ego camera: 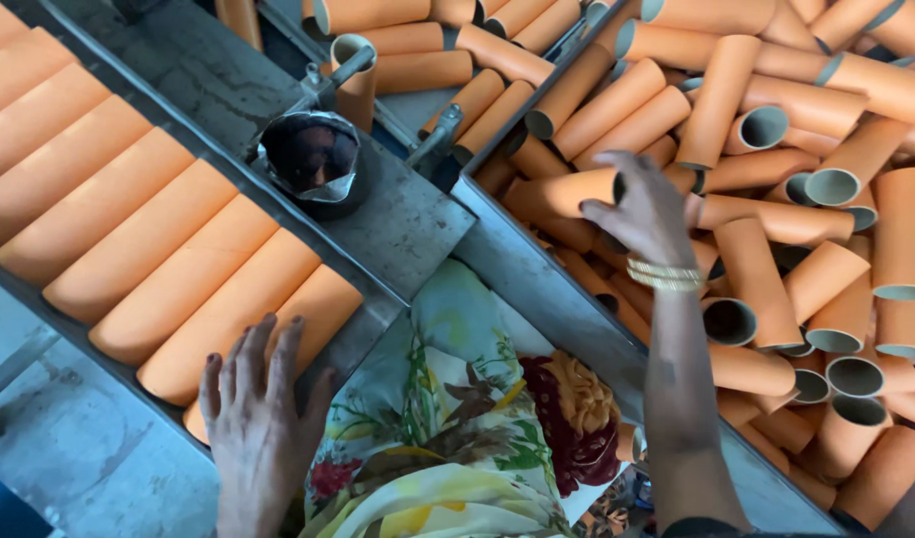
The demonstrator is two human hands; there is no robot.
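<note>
My left hand (256,408) lies flat with fingers spread on the nearest orange tube (233,319) in a row of tubes lying side by side in a long metal tray (388,299). It grips nothing. My right hand (642,209), with gold bangles at the wrist, reaches into a bin heaped with loose orange cardboard tubes (776,219). Its fingers curl over the end of one tube (567,191) lying on top of the heap.
A small dark cup lined with shiny film (313,159) sits on the grey metal ledge (418,224) between tray and bin. More orange tubes (428,60) lie in a channel beyond it. Flowered cloth (448,418) covers my lap below.
</note>
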